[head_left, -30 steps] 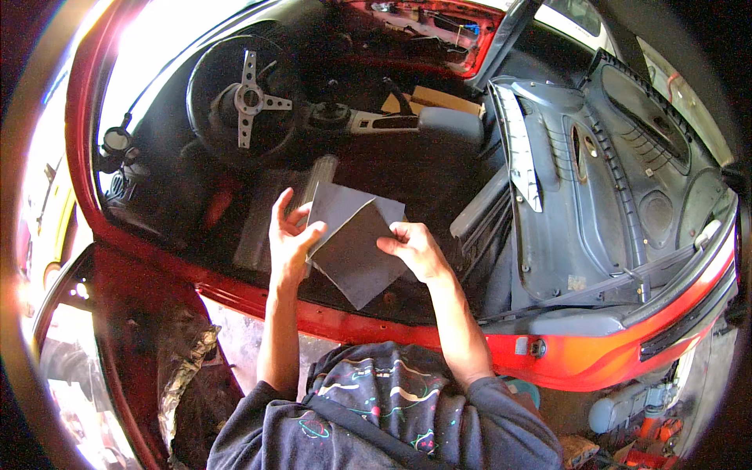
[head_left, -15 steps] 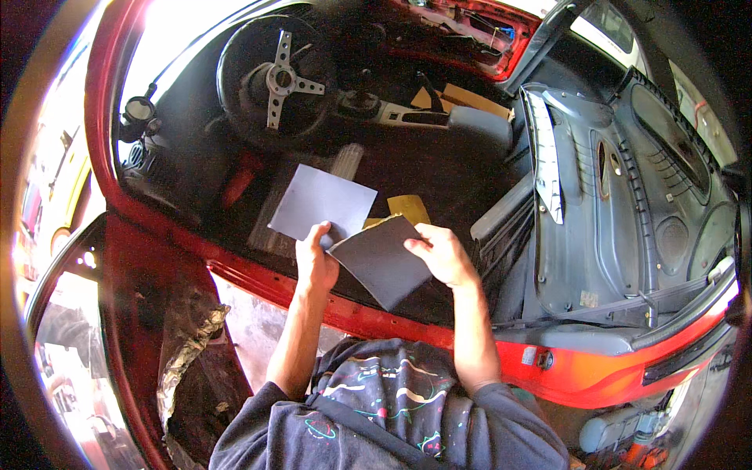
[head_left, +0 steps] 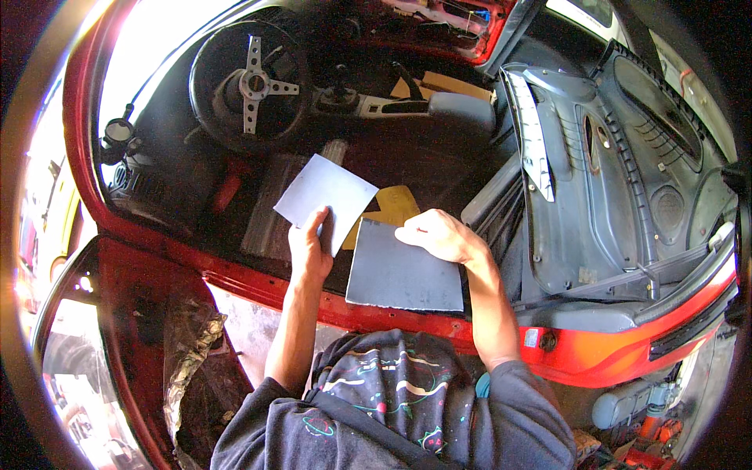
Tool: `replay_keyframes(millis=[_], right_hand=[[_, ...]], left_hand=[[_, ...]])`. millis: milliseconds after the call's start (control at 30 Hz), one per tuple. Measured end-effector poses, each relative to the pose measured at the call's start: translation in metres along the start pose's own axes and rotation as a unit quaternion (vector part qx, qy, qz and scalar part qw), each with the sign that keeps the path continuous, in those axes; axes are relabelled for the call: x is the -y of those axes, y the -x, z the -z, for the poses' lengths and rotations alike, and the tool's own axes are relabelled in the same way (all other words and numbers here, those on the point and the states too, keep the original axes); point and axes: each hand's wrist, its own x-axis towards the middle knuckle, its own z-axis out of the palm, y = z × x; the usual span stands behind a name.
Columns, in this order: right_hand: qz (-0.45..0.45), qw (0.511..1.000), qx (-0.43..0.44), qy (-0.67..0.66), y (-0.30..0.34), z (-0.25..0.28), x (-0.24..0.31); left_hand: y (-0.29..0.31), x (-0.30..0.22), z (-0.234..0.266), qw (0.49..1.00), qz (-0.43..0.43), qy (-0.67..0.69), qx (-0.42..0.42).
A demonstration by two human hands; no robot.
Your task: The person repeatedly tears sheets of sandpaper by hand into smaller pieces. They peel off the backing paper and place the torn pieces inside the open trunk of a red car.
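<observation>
My left hand pinches a pale, whitish square sheet, thumb on its face and fingers behind. My right hand is closed on the top edge of a dark grey square sheet with a rough, torn-looking lower edge, perhaps sandpaper. The two sheets are held side by side above the car's door sill, the pale one farther away. Beyond them a yellow sheet shows, partly covered by the other two; I cannot tell what supports it.
A red door sill runs in front of me. Inside the car are a three-spoke steering wheel, a gear lever and a grey armrest. Grey door trim panels stand at the right. An open red door is at left.
The dark sheet has turned, with its broad face showing lighter and its torn edge now toward me. The pale sheet has tilted in my left hand. The car interior has shifted left in view.
</observation>
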Motion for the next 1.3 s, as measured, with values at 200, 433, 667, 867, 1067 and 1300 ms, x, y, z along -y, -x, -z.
replay_keyframes(millis=[200, 433, 667, 867, 1067, 1300], right_hand=[[-0.004, 0.999, 0.022, 0.04, -0.001, 0.01, 0.007], [0.009, 0.999, 0.018, 0.031, -0.003, 0.004, 0.011], [-0.012, 0.996, 0.058, 0.07, -0.01, 0.011, 0.01], [0.037, 0.996, 0.07, 0.048, -0.015, 0.015, -0.001], [0.031, 0.997, 0.043, 0.057, -0.026, -0.002, -0.006], [0.056, 0.997, 0.005, 0.045, -0.038, -0.053, -0.03]], left_hand=[[0.001, -0.001, 0.001, 0.997, -0.037, -0.074, 0.001], [0.008, -0.004, -0.004, 1.0, -0.008, -0.023, 0.009], [0.009, 0.002, 0.001, 0.995, -0.063, -0.075, -0.007], [0.014, 0.001, 0.005, 0.98, -0.114, -0.16, -0.012], [0.025, -0.011, 0.007, 0.96, -0.082, -0.267, 0.018], [0.006, -0.016, 0.034, 0.978, -0.045, -0.195, 0.068]])
